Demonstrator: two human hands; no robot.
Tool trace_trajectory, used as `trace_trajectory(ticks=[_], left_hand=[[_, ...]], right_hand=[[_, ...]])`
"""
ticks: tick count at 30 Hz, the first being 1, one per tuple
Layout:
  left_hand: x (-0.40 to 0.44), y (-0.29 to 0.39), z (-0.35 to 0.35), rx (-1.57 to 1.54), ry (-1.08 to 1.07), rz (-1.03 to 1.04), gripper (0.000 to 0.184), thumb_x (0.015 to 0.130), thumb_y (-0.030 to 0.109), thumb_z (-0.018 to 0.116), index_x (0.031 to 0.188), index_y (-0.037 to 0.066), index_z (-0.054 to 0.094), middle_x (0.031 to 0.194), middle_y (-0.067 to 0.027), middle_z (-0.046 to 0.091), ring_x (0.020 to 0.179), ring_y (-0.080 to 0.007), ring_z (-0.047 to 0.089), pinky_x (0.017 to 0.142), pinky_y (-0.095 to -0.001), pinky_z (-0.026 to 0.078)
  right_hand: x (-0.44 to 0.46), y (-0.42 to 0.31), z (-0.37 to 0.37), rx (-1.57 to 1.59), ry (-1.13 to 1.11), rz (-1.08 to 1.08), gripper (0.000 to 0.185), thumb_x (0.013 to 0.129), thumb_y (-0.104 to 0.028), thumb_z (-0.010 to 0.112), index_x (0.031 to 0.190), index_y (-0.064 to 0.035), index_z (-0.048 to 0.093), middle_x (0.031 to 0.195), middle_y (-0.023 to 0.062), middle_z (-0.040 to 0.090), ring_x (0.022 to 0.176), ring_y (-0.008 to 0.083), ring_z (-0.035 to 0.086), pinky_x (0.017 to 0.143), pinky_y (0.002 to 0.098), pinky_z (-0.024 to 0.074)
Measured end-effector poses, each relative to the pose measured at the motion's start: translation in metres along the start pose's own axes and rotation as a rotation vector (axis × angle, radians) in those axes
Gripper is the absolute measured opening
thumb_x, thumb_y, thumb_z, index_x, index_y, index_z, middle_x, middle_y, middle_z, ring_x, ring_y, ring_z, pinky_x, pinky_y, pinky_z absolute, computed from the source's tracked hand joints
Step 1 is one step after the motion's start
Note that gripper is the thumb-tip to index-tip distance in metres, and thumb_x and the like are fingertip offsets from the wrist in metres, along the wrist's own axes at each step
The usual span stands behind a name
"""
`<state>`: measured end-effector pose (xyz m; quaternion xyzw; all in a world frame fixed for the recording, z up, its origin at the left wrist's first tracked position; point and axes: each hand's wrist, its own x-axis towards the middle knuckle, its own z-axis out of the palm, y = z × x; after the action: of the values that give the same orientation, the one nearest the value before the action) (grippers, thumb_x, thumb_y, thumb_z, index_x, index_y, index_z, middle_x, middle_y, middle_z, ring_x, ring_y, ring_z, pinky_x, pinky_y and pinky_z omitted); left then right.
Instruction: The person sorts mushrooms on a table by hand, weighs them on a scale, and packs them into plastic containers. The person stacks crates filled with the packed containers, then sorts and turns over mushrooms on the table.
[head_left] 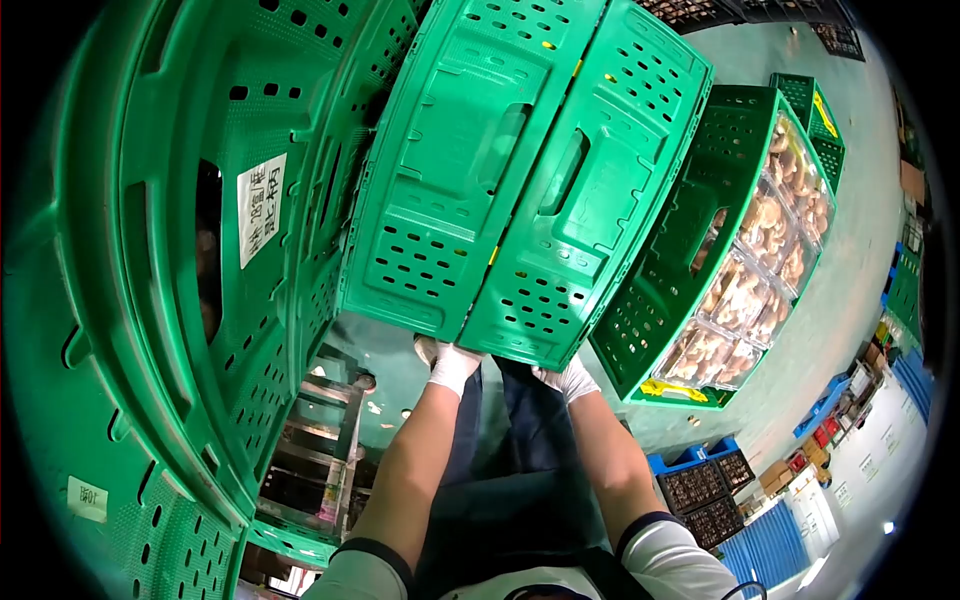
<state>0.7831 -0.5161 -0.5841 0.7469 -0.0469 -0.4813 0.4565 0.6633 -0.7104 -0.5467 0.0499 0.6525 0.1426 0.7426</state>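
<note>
A green plastic crate [450, 200] spans the upper middle of the head view. It shows two slotted panels with handle holes, meeting at a slanting seam with small yellow bits along it; it looks folded flat. My left hand [448, 364], in a white glove, grips its near edge just left of the seam. Near the lower right corner, my right hand [568, 380], also gloved, grips the same edge. Both hands' fingers are partly hidden beneath the crate. To its right stands another green crate [650, 290] with clear-wrapped packs of mushrooms [745, 285] on top.
Tall green crates [240, 130] stand close on the left, one with a handwritten paper label [261, 210]. A metal-framed rack or cart [345, 450] is low at left. Dark trays [705, 495] and blue crates lie at lower right. A small green crate [826, 155] stands farther back.
</note>
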Motion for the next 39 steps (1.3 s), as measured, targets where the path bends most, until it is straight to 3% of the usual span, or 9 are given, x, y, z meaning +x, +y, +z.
trace_trajectory(ticks=[5, 9, 11, 13, 16, 25, 31, 35, 39], left_hand=[[0.015, -0.056, 0.034, -0.374, -0.029, 0.039, 0.052, 0.099, 0.039, 0.037, 0.144, 0.013, 0.038, 0.145, -0.0091, 0.044, 0.132, -0.0277, 0.041, 0.108, -0.0471, 0.035], [0.022, -0.036, 0.044, -0.862, -0.075, -0.041, 0.048, 0.102, 0.039, 0.034, 0.141, 0.010, 0.042, 0.141, -0.0100, 0.047, 0.127, -0.0274, 0.045, 0.106, -0.0444, 0.039], [0.022, -0.024, 0.046, -1.626, -0.175, -0.062, 0.048, 0.102, 0.038, 0.035, 0.140, 0.010, 0.043, 0.140, -0.0103, 0.048, 0.126, -0.0275, 0.046, 0.105, -0.0438, 0.040], [0.023, -0.045, 0.067, -0.812, 0.094, -0.073, 0.046, 0.103, 0.036, 0.034, 0.139, 0.010, 0.044, 0.139, -0.0118, 0.049, 0.124, -0.0282, 0.048, 0.104, -0.0442, 0.041], [0.015, -0.014, 0.054, -1.655, -0.009, -0.176, 0.046, 0.103, 0.038, 0.035, 0.138, 0.010, 0.045, 0.139, -0.0125, 0.049, 0.123, -0.0294, 0.048, 0.102, -0.0467, 0.043], [-0.007, 0.072, 0.033, -1.871, 0.085, -0.326, 0.053, 0.100, 0.048, 0.036, 0.137, 0.010, 0.046, 0.139, -0.0125, 0.049, 0.123, -0.0313, 0.048, 0.102, -0.0492, 0.043], [-0.005, 0.044, 0.050, -1.879, 0.104, 0.075, 0.049, 0.101, 0.043, 0.036, 0.132, 0.008, 0.051, 0.135, -0.0121, 0.052, 0.122, -0.0312, 0.049, 0.105, -0.0466, 0.040], [-0.002, 0.052, 0.039, -1.835, 0.169, 0.066, 0.047, 0.101, 0.042, 0.036, 0.131, 0.009, 0.052, 0.133, -0.0100, 0.053, 0.121, -0.0295, 0.050, 0.104, -0.0449, 0.040], [-0.003, 0.082, 0.037, -1.860, 0.280, -0.040, 0.047, 0.100, 0.044, 0.037, 0.130, 0.011, 0.053, 0.132, -0.0080, 0.055, 0.120, -0.0283, 0.051, 0.103, -0.0440, 0.040]], right_hand=[[0.004, 0.000, 0.006, -0.118, 0.142, 0.055, 0.037, 0.093, -0.058, 0.047, 0.106, -0.0266, 0.063, 0.088, -0.0077, 0.069, 0.071, 0.0113, 0.063, 0.054, 0.0295, 0.0481], [0.001, -0.011, 0.022, -0.085, -0.128, -0.053, 0.042, 0.097, -0.044, 0.050, 0.129, -0.0161, 0.056, 0.119, 0.0060, 0.065, 0.101, 0.0235, 0.065, 0.084, 0.0443, 0.0569], [0.006, -0.012, 0.026, -0.085, -0.294, -0.138, 0.046, 0.099, -0.037, 0.049, 0.137, -0.0115, 0.049, 0.134, 0.0108, 0.056, 0.115, 0.0285, 0.059, 0.095, 0.0479, 0.0518], [0.004, -0.009, 0.030, -0.080, -0.309, -0.152, 0.046, 0.100, -0.037, 0.047, 0.138, -0.0103, 0.048, 0.135, 0.0111, 0.055, 0.116, 0.0284, 0.058, 0.095, 0.0473, 0.0519], [0.008, -0.003, 0.023, -0.014, -0.320, -0.151, 0.052, 0.101, -0.045, 0.041, 0.140, -0.0104, 0.046, 0.136, 0.0123, 0.053, 0.119, 0.0295, 0.056, 0.098, 0.0484, 0.0498], [-0.049, 0.007, 0.037, 0.042, -0.229, -0.128, 0.051, 0.100, -0.048, 0.038, 0.135, -0.0116, 0.049, 0.133, 0.0114, 0.055, 0.118, 0.0299, 0.056, 0.098, 0.0486, 0.0494], [-0.078, 0.011, 0.041, -0.134, 0.067, -0.173, 0.047, 0.100, -0.045, 0.039, 0.134, -0.0128, 0.049, 0.128, 0.0087, 0.059, 0.114, 0.0267, 0.058, 0.093, 0.0470, 0.0509], [-0.114, 0.018, 0.036, -0.386, 0.210, -0.524, 0.048, 0.101, -0.037, 0.041, 0.141, -0.0105, 0.044, 0.130, 0.0109, 0.057, 0.111, 0.0226, 0.059, 0.097, 0.0372, 0.0468], [-0.181, 0.023, 0.105, -1.429, 0.375, -1.511, 0.058, 0.088, -0.003, 0.053, 0.144, -0.0029, 0.039, 0.151, 0.0182, 0.036, 0.142, 0.0310, 0.031, 0.116, 0.0421, 0.0235]])
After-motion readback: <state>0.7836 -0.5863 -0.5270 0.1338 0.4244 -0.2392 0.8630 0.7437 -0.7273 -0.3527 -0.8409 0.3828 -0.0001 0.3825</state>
